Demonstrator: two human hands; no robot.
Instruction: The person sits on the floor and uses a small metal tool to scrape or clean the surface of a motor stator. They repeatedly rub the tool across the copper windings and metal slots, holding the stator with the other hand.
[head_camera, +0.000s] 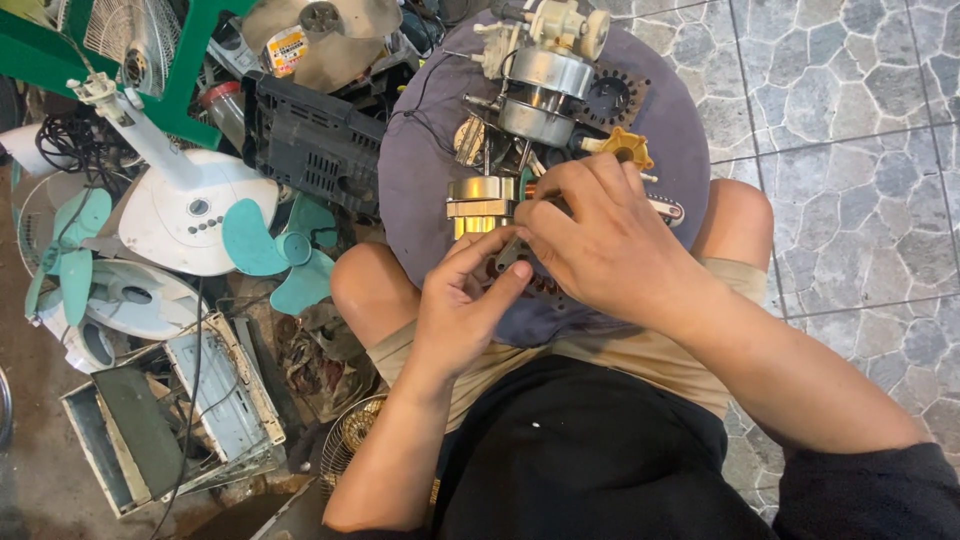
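A round purple-grey stool top stands between my knees with fan motor parts on it. My left hand pinches a small dark metal part against the lower end of a brass-coloured motor core. My right hand lies over the core's right side, its fingers closed on a thin tool whose red-handled end sticks out to the right. Further back on the stool stand a silver fan motor with a cream gearbox, a yellow plastic knob and a dark perforated plate.
To the left lie a white fan base, teal fan blades, a black plastic housing, a wire fan guard and opened grey metal casings. Stone-patterned floor tiles spread to the right.
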